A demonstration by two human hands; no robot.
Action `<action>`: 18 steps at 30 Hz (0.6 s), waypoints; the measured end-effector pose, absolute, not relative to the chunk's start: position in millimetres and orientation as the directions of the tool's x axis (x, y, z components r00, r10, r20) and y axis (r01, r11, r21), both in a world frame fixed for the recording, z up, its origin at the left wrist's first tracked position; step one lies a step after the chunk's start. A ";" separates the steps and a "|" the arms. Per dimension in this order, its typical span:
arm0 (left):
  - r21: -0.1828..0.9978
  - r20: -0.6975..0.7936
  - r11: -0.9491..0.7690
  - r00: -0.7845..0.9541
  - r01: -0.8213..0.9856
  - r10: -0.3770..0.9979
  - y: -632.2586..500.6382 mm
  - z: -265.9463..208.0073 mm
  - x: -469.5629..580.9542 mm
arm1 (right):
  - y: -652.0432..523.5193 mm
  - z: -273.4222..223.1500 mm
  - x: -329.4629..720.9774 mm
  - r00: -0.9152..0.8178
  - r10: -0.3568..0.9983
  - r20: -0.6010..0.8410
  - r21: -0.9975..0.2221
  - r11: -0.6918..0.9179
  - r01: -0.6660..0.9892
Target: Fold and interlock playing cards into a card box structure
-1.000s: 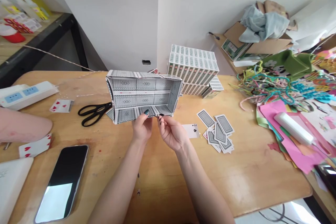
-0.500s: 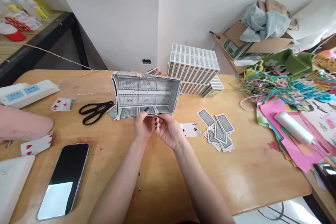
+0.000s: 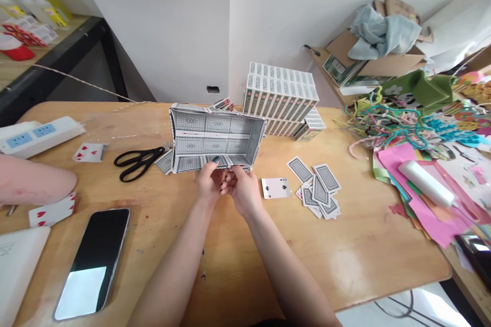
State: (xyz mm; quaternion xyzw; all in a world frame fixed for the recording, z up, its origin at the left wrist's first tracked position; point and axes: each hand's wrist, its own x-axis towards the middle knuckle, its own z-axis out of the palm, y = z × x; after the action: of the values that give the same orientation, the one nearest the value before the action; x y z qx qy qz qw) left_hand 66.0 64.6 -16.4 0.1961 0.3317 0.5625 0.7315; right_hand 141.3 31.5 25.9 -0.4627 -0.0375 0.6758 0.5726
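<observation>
Both hands hold up an open box made of playing cards [image 3: 215, 133], its hollow side facing me and patterned card backs lining the inside. My left hand [image 3: 209, 181] is closed on the lower edge, thumb over the rim. Beside it, my right hand [image 3: 245, 189] grips the same edge, its fingers curled underneath and partly hidden. A two of spades [image 3: 276, 188] lies face up just right of my right hand. Farther right is a loose pile of playing cards [image 3: 321, 191], mostly face down. Black scissors [image 3: 140, 163] rest left of the box, by some partly covered cards.
Stacked card packs [image 3: 282, 92] stand behind the box. At left are a power strip [image 3: 42, 135], a phone [image 3: 94, 263], and another person's arm [image 3: 36, 181]. Coloured paper [image 3: 429, 204], a white glue gun-like device [image 3: 427, 184] and tangled pipe cleaners [image 3: 402, 122] crowd the right side.
The card box has shifted slightly right and turned a little. My right hand has moved slightly left along its lower edge, baring more of the two of spades.
</observation>
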 end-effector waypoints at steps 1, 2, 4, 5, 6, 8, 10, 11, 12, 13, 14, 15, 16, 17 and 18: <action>0.663 -0.259 0.275 0.131 -0.697 0.957 65.6 -15.3 65.1 | 29.1 25.4 144.8 0.067 0.822 -0.565 -0.590 -0.345 -0.730; 0.666 -0.242 0.236 0.095 -0.707 0.966 66.9 -14.2 64.5 | 26.7 25.0 149.4 0.055 0.835 -0.547 -0.600 -0.346 -0.721; 0.668 -0.195 0.128 -0.007 -0.733 0.981 70.1 -12.5 64.2 | 22.4 24.2 160.0 0.065 0.863 -0.501 -0.647 -0.323 -0.691; 0.667 -0.175 0.082 -0.050 -0.740 0.983 71.4 -11.9 64.6 | 20.8 23.7 165.0 0.078 0.870 -0.487 -0.666 -0.312 -0.677; 0.667 -0.161 0.049 -0.080 -0.743 0.984 72.4 -11.6 65.2 | 19.7 23.1 169.2 0.088 0.874 -0.477 -0.683 -0.306 -0.664; 0.671 -0.149 0.027 -0.100 -0.741 0.984 72.9 -11.4 66.7 | 19.4 22.0 174.4 0.114 0.872 -0.475 -0.706 -0.301 -0.642; 0.678 -0.147 0.029 -0.097 -0.735 0.984 71.9 -11.5 68.2 | 20.9 20.8 175.5 0.139 0.865 -0.482 -0.722 -0.302 -0.623; 0.681 -0.144 0.030 -0.094 -0.732 0.985 71.2 -11.6 68.9 | 22.0 20.0 175.1 0.152 0.860 -0.487 -0.728 -0.303 -0.615; 0.683 -0.141 0.029 -0.093 -0.730 0.986 70.6 -11.6 69.6 | 23.3 19.1 174.2 0.165 0.855 -0.492 -0.734 -0.305 -0.607; 0.684 -0.136 0.025 -0.093 -0.729 0.986 70.1 -11.6 70.3 | 24.6 18.0 173.1 0.179 0.849 -0.497 -0.739 -0.306 -0.600; 0.684 -0.131 0.021 -0.094 -0.729 0.987 69.8 -11.6 70.9 | 25.9 16.7 171.9 0.199 0.842 -0.502 -0.745 -0.304 -0.593; 0.683 -0.126 0.017 -0.095 -0.730 0.987 69.8 -11.5 71.4 | 26.9 15.4 170.8 0.225 0.833 -0.506 -0.754 -0.300 -0.584; 0.682 -0.123 0.013 -0.097 -0.732 0.988 70.0 -11.4 71.8 | 27.7 14.1 169.8 0.254 0.823 -0.509 -0.764 -0.295 -0.574; 0.679 -0.123 0.010 -0.100 -0.734 0.987 70.3 -11.3 72.0 | 28.3 13.1 169.0 0.278 0.815 -0.509 -0.772 -0.290 -0.565; 0.676 -0.126 0.009 -0.104 -0.736 0.987 70.8 -11.2 72.0 | 28.6 12.5 168.4 0.292 0.811 -0.508 -0.779 -0.287 -0.557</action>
State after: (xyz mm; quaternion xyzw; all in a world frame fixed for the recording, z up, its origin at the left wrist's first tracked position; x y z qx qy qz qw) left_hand 72.0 70.8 -11.2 0.2011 0.3110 0.6747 0.6385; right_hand 168.4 28.6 12.5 -0.5503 -0.1151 0.5836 0.5859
